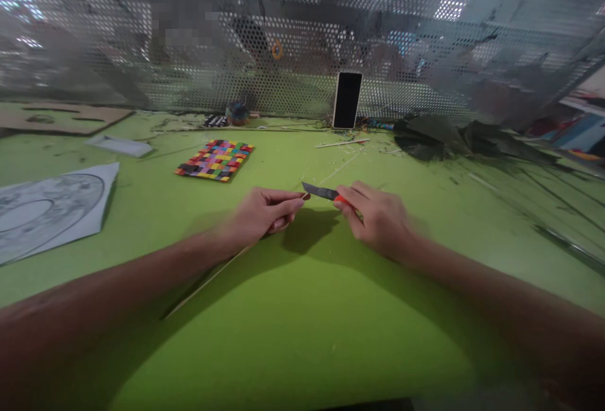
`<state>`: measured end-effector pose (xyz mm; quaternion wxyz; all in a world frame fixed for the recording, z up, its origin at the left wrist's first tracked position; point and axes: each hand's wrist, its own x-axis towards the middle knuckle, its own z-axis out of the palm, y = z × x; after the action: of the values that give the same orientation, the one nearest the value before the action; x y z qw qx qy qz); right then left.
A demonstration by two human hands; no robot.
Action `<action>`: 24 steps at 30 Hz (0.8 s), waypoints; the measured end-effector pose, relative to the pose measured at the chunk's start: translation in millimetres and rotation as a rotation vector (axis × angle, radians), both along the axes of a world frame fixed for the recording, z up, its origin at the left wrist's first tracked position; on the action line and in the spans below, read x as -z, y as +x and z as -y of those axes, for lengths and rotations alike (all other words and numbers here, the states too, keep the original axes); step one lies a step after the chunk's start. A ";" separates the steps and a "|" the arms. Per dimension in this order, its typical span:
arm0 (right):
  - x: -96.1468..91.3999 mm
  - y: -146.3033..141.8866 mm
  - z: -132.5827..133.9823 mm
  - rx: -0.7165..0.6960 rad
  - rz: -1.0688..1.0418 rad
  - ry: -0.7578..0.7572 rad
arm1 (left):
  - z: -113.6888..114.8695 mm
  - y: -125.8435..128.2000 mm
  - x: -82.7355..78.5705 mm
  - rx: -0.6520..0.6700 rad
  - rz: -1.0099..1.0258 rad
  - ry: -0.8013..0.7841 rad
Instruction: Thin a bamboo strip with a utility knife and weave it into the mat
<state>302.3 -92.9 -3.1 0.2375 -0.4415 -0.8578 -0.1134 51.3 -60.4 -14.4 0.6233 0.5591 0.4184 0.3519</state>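
Note:
Between the thumb and fingers of my left hand (pixel 265 217) is a thin pale stick (pixel 210 280), its long end slanting down toward the lower left and its short tip poking out past the fingertips. My right hand (pixel 378 219) is closed around the orange-red handle of a knife (pixel 321 191) with a dark blade. The blade points left, its tip close to the stick's short end; whether they touch I cannot tell. Both hands are just above the green table (pixel 302 335), their shadows falling below them.
A colourful woven square (pixel 216 160) lies left of centre, with a printed sheet (pixel 51 209) farther left. A phone (pixel 348 100) leans on the perforated metal screen (pixel 293 26). Shavings and a pale stick (pixel 343 143) lie before it. Dark leaves (pixel 435 137) spread at the right.

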 end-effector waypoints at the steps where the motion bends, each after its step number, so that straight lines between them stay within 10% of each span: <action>1: 0.0 -0.3 0.3 0.003 0.003 -0.006 | 0.0 -0.1 0.0 -0.002 -0.003 0.001; 24: -1.9 17.1 -11.7 0.112 -0.039 -0.019 | 4.0 -0.5 -9.5 -0.008 -0.035 -0.007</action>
<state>319.3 -81.2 -1.2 0.2435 -0.4929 -0.8280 -0.1099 50.8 -64.3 -4.9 0.6163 0.5615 0.4326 0.3431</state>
